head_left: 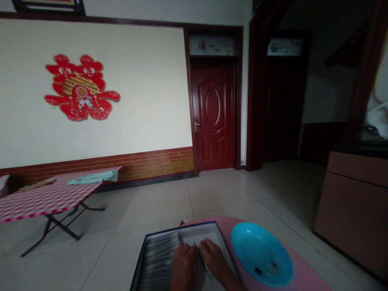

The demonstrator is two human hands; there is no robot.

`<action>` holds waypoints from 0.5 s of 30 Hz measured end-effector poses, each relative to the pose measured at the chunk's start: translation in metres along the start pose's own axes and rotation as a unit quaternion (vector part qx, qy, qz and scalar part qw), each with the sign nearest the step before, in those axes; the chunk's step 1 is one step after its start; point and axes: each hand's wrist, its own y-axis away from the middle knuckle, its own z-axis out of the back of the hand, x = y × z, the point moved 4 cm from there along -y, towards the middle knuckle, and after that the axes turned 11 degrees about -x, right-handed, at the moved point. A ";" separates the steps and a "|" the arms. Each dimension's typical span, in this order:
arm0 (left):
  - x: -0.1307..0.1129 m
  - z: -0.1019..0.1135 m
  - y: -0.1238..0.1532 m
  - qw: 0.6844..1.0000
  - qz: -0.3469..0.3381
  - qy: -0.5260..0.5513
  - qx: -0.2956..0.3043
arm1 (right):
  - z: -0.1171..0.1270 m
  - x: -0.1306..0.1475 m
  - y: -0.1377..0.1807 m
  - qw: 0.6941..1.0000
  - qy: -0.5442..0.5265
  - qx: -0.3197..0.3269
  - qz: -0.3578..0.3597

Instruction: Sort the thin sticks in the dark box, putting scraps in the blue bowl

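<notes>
A thin dark strip [202, 260] is seen at 3 o'clock from the left grip [183, 268], just beside the right grip [214, 258]; whether either grip is clamped cannot be told. A tray [182, 231] is set beneath them on the pink worktop [230, 224].

No legible text, labels or numbers anywhere.

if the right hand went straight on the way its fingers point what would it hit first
Probably the left hand, whose fingertips sit just ahead of the fingers of the right hand, though depth is hard to judge. Beyond it lies the far edge of the shallow tray with a dark blue rim.
</notes>
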 end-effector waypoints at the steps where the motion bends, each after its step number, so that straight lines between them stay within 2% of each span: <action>1: 0.000 0.000 0.000 1.000 0.000 0.000 0.001 | -0.001 -0.001 0.001 1.000 0.000 0.005 0.005; 8: -0.003 -0.002 0.002 0.999 0.018 0.004 0.032 | -0.005 -0.006 0.001 0.998 0.057 0.015 0.010; 15: 0.000 -0.005 0.003 0.999 0.037 0.013 0.036 | 0.000 -0.003 -0.001 1.000 0.026 0.005 0.010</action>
